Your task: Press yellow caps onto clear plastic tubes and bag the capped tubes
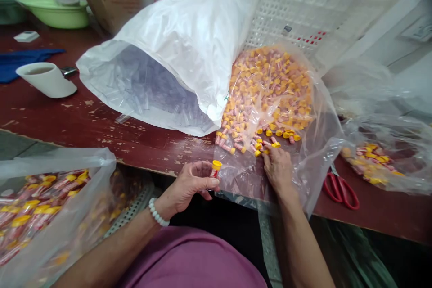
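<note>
My left hand (194, 182), a pale bead bracelet on its wrist, pinches a small yellow-capped tube (216, 167) upright between thumb and fingers. To the right, my right hand (278, 168) reaches into the mouth of a clear plastic bag (232, 180). Its curled fingertips close on one yellow-capped piece (266, 150) at the near edge of the pile; the fingers partly cover it. Many similar pink-and-white pieces with yellow caps (270, 85) fill that bag. Beside it, a large white bag (189, 31) lies with its mouth toward me, clear tubes (145, 90) inside.
Red-handled scissors (340, 191) and another clear bag of capped pieces (374, 162) lie at the right. A bag of filled capped tubes (37, 202) stands low at the left. On the worn red table (145, 148) are a white cup (47, 80) and a green basin (56, 11).
</note>
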`<state>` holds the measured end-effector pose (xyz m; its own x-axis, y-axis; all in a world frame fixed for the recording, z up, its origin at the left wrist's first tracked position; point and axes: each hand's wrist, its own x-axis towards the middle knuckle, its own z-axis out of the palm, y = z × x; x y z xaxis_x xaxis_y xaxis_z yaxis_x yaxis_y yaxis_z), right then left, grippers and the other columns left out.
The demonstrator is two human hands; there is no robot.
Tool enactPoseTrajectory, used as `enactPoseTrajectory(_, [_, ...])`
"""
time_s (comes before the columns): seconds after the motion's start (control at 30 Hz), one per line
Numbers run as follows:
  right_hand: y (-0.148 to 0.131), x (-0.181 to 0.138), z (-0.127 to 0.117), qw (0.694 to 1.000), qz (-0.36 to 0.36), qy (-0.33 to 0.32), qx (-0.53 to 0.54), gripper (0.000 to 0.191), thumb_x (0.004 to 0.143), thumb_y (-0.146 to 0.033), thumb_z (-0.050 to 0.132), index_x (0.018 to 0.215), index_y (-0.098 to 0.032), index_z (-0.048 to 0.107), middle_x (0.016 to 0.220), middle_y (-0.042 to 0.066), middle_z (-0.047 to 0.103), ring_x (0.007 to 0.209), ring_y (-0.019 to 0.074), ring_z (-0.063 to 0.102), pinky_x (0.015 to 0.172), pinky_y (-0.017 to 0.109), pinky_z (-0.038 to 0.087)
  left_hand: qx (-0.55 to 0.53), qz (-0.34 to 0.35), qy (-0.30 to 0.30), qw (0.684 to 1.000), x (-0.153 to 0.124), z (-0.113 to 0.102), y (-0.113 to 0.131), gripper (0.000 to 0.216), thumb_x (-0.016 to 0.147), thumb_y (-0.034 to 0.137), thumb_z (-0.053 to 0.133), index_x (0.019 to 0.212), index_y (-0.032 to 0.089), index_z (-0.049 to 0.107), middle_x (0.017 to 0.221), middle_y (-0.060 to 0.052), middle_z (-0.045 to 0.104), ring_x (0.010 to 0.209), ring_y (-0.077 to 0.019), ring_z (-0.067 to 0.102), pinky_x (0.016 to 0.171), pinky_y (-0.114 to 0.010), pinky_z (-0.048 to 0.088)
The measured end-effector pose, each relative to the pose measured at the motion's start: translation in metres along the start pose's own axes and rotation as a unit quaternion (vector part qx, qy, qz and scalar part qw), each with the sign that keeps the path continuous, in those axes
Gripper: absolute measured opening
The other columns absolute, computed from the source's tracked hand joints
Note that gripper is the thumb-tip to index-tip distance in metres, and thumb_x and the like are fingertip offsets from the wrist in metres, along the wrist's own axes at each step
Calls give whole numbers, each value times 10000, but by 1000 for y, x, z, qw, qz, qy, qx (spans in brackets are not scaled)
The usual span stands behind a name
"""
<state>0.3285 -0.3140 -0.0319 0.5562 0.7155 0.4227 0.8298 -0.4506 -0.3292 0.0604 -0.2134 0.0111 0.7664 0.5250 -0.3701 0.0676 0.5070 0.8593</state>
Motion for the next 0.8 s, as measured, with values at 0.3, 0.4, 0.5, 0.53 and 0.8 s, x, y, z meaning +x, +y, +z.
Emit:
enactPoseTrajectory(0.3, [-130,-39,-41,869,74,-21,489,243,823,-327,612,1030,-209,566,838,19,644,713,133,604,685,291,502,125,63,16,990,4,14,-2,284,633,256,749,858,118,643,714,-1,619,554,-87,484,414,-176,348])
enactPoseTrajectory(0.4, [-141,-49,-34,899,34,-28,436,170,813,-297,628,960,-216,599,888,20,649,735,129,594,702,286,496,118,83,2,990,3,17,0,249,626,244,759,806,113,647,712,-7,614,632,-109,515,549,-208,399])
enactPoseTrajectory(0.5, [-137,-53,-32,916,-47,-58,395,124,855,-291,565,957,-230,597,978,36,648,890,164,604,820,339,486,124,90,-1,988,2,13,-1,228,640,236,746,800,120,632,711,0,591,645,-110,505,586,-220,396])
enactPoseTrajectory(0.53, [-136,-53,-33,919,-82,-65,380,159,849,-306,568,989,-232,588,1057,52,631,991,188,585,882,373,466,121,87,-2,989,2,12,-1,220,642,229,740,797,124,625,695,11,575,618,-100,487,573,-217,388])
enactPoseTrajectory(0.8, [-134,-56,-22,949,-250,-82,176,809,636,-450,726,1321,-199,377,1370,142,443,1249,324,391,1010,506,310,12,47,-30,998,1,12,3,138,597,111,695,666,130,577,623,41,527,595,-81,462,558,-195,370])
